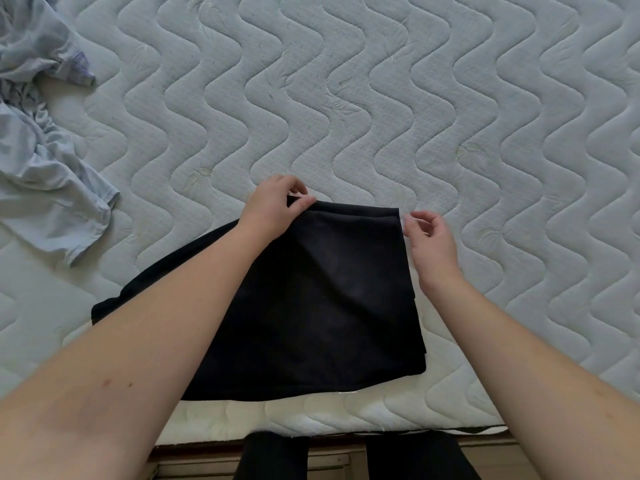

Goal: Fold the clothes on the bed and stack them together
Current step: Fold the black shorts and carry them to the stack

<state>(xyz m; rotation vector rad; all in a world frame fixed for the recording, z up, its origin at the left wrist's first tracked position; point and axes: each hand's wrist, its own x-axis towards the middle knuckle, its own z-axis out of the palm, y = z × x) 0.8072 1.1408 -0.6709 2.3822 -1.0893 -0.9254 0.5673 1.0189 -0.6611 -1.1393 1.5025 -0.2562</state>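
A black garment (322, 299) lies partly folded on the quilted mattress (381, 98), near its front edge. My left hand (273, 209) pinches the garment's far left corner between thumb and fingers. Just off the far right corner hovers my right hand (429, 240), fingers loosely curled and holding nothing. A flap of the black cloth trails to the left under my left forearm. A crumpled light blue garment (45, 174) lies at the left edge of the bed.
The mattress stretches bare to the back and right. Its front edge (311, 420) runs along the bottom, with a wooden bed frame (332, 459) and my dark-clad legs (415, 459) below it.
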